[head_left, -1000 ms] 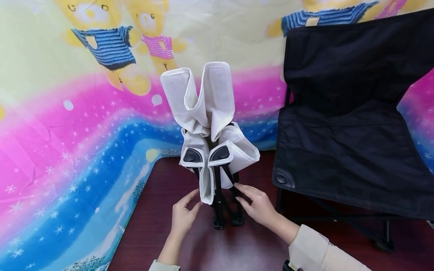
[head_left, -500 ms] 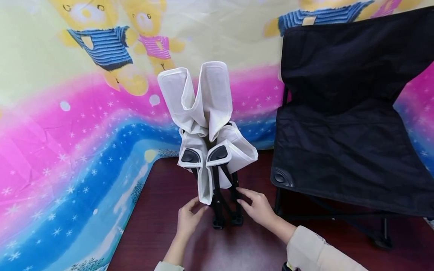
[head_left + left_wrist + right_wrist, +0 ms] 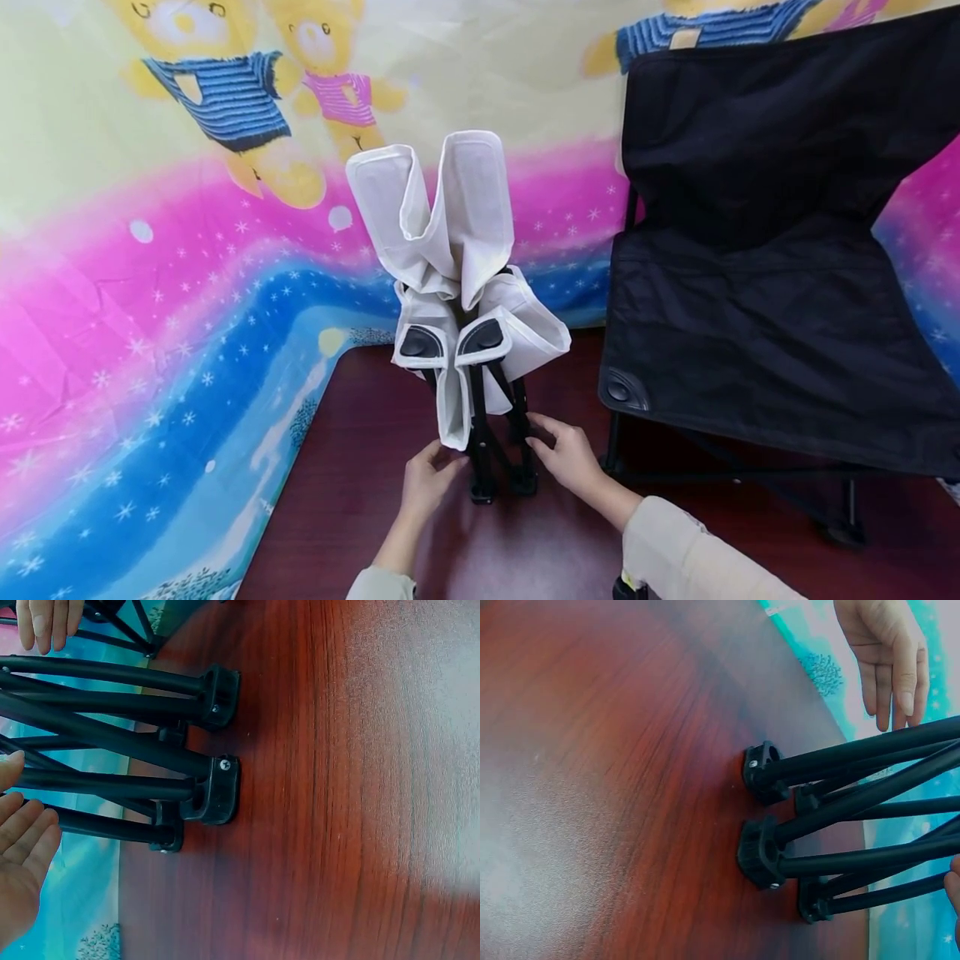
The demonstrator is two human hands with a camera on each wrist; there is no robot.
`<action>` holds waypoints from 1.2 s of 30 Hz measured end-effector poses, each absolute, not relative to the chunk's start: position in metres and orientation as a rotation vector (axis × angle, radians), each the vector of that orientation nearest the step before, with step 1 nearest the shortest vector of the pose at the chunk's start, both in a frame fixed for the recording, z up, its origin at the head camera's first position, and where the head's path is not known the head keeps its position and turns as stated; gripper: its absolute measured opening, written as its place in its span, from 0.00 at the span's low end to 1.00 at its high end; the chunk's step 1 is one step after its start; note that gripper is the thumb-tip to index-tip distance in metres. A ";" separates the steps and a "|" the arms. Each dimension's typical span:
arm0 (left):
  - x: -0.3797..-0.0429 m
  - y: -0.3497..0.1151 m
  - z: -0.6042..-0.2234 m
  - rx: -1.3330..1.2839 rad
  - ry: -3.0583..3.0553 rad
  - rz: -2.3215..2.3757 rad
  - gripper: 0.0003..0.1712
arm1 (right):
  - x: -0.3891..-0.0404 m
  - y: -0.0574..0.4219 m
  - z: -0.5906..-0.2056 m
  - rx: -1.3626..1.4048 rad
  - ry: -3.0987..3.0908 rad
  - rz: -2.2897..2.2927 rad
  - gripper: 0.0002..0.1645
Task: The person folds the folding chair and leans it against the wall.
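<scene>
A folded camp chair with white fabric (image 3: 480,217) and black legs (image 3: 127,739) stands upright on the dark red table (image 3: 352,467). Black corner patches show on its seat fabric. On its left side, my left hand (image 3: 431,479) has its fingertips right at the legs, below the hanging fabric. My right hand (image 3: 566,454) is at the legs on the other side, thumb and index finger extended toward them. In the left wrist view, the left hand's fingers (image 3: 34,832) look relaxed and lie beside a leg tube. Black plastic feet (image 3: 761,855) rest on the tabletop.
Close on the right stands an unfolded black camp chair (image 3: 757,333), its front edge near my right forearm. Behind everything hangs a printed cloth (image 3: 247,325) with cartoon bears. The table's left edge runs along this cloth.
My left hand has moved right, closer to the chair's legs. My right hand has shifted only slightly. The folded chair stays standing in the same shape, while the head view has shifted a little.
</scene>
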State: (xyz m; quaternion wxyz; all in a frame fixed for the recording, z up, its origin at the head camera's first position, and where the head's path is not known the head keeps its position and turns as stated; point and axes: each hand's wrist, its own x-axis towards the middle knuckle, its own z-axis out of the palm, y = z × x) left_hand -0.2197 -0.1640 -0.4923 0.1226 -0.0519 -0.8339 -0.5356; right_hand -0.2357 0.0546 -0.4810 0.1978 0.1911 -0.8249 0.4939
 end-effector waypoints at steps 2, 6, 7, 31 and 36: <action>-0.220 -0.163 -0.494 -0.176 -2.417 -1.568 0.14 | -0.236 0.054 -0.483 0.513 -2.313 1.391 0.21; -0.221 -0.160 -0.494 -0.192 -2.395 -1.587 0.13 | -0.238 0.053 -0.485 0.466 -2.342 1.459 0.21; -0.221 -0.159 -0.494 -0.187 -2.393 -1.594 0.13 | -0.238 0.052 -0.485 0.456 -2.347 1.482 0.21; -0.237 -0.151 -0.499 -0.013 -2.405 -1.569 0.08 | -0.253 0.044 -0.490 0.264 -2.418 1.753 0.15; -0.240 -0.146 -0.496 0.033 -2.396 -1.442 0.07 | -0.257 0.041 -0.490 0.279 -2.438 1.704 0.14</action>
